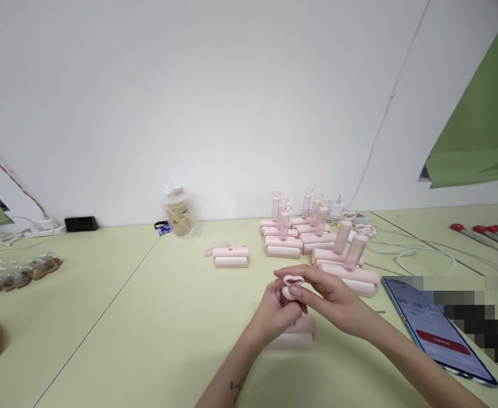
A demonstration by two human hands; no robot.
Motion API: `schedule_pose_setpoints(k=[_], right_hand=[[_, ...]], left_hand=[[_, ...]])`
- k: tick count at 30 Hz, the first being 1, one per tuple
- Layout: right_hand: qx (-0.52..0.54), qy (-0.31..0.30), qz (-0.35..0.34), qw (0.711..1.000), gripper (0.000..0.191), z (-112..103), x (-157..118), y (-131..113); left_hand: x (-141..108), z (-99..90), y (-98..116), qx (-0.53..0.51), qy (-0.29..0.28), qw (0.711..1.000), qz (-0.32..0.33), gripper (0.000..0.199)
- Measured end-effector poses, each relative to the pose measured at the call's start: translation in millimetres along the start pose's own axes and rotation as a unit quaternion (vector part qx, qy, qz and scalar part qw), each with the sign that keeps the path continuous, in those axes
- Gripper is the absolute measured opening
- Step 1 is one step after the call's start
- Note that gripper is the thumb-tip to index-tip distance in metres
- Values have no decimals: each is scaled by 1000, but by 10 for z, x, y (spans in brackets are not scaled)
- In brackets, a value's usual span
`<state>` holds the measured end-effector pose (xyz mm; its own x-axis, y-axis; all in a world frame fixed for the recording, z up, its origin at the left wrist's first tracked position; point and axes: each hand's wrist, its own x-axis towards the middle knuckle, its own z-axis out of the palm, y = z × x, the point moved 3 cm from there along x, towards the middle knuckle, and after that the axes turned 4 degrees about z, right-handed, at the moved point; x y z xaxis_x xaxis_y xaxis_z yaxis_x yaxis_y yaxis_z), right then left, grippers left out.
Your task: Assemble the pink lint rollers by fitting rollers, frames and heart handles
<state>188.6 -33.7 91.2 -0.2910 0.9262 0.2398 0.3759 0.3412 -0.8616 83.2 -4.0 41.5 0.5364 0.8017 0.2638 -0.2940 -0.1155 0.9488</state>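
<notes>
Pink heart-topped piece [287, 293] pokes up from the curled left hand [278, 315]; the right hand [341, 300] pinches its top. I'd steady the left.

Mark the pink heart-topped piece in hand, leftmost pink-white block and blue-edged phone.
Pink heart-topped piece [287, 292]: head view, cap below heart.
Leftmost pink-white block [231, 262]: head view, lower front.
Blue-edged phone [442, 341]: head view, red screen button.

L hand [275, 315] grips pink heart-topped pc [286, 292], R hand [337, 299] touching.
</notes>
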Motion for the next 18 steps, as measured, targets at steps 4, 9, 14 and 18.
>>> schedule_pose_setpoints(k=[4,9,14,18], right_hand=[[-4,-22,5,1000,27,33,14,-39],[-34,-2,-41,999,24,76,16,-17],[-31,51,-79,995,22,133,1,26],[-7,90,-73,993,20,177,-6,14]], left_hand=[[-18,3,27,-6,8,1000,-1,10],[-24,-35,11,-40,-16,999,-4,30],[-14,-21,-69,-69,12,998,6,57],[-1,49,-124,-77,97,992,22,60]])
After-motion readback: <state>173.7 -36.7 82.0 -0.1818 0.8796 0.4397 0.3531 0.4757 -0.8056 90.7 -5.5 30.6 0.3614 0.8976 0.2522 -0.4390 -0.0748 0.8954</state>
